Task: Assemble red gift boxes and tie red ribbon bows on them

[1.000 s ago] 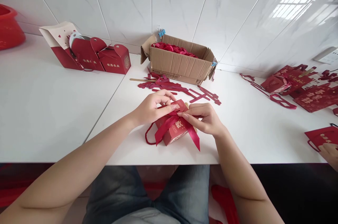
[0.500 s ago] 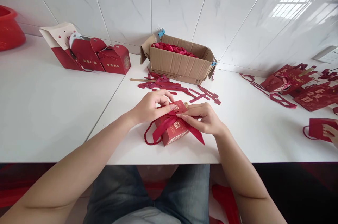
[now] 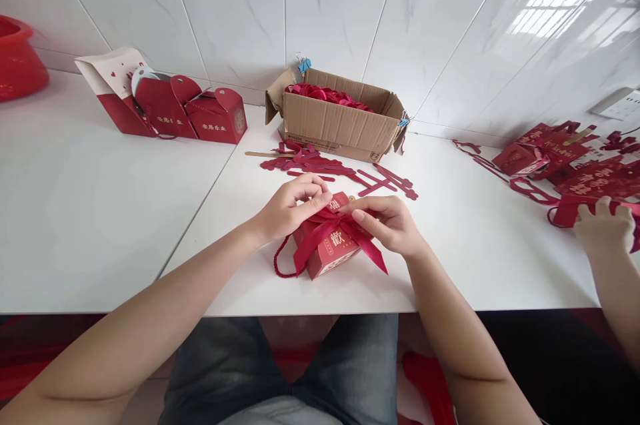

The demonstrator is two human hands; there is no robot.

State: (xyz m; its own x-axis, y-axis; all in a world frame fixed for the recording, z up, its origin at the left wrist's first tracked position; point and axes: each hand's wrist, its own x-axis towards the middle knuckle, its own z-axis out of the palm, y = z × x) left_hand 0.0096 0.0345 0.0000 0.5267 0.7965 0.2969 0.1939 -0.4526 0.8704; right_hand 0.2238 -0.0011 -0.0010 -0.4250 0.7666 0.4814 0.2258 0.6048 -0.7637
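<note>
A red gift box (image 3: 325,258) with gold lettering lies on the white table in front of me, its twisted cord handle (image 3: 278,262) sticking out to the left. A dark red satin ribbon (image 3: 313,241) is tied in a bow across its top, both tails hanging toward me. At the bow's left side, my left hand (image 3: 295,205) is closed with thumb and fingers on the ribbon. My right hand (image 3: 390,221) has its thumb and index finger at the ribbon by the knot. The fingers partly cover the loops.
Behind the box lie loose red strips (image 3: 320,161) and a cardboard carton (image 3: 330,121) of red ribbon. Red boxes (image 3: 215,115) stand back left, near a red tub (image 3: 20,58). At right, a co-worker's hand (image 3: 605,228) is on a red item beside finished-looking boxes (image 3: 590,175).
My right fingers have shifted slightly at the knot, and the bow's left tail has swung a little. The co-worker's hand has moved a red item farther back, toward the other boxes.
</note>
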